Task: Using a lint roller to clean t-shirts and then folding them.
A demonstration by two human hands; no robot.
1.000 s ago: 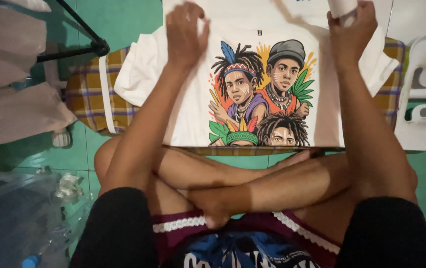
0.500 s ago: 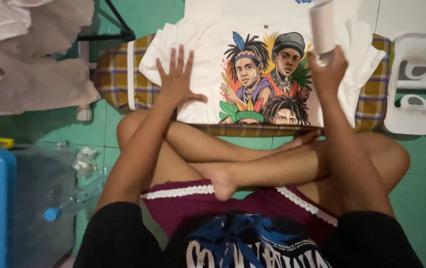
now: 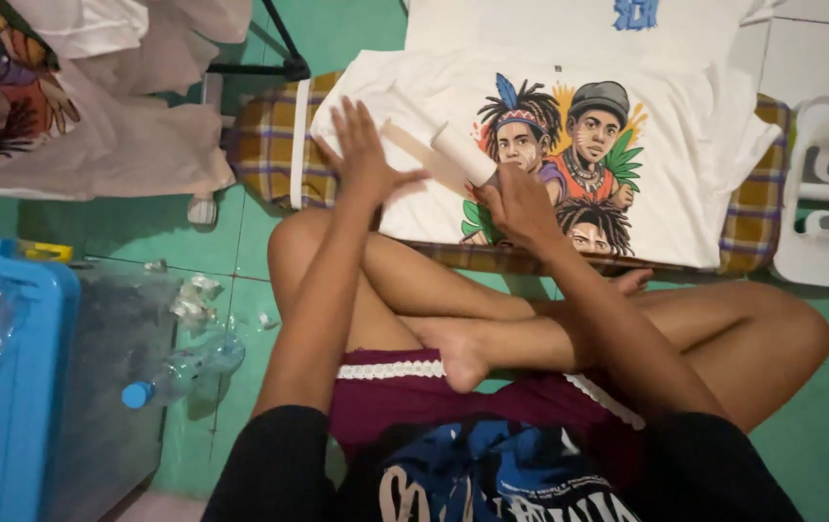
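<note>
Now your left hand [image 3: 364, 155] lies flat with fingers spread wide on the white T-shirt [image 3: 569, 164], at about ten o'clock from the printed picture of three faces [image 3: 559, 159]. Your right hand [image 3: 521, 205] grips a pale roll [image 3: 465, 155] at its lower end, the roll tilted toward eleven o'clock over the shirt, just beside the left hand. The shirt is spread over a plaid padded board [image 3: 269, 145] on the green floor [image 3: 144, 232], at twelve o'clock from your crossed legs.
</note>
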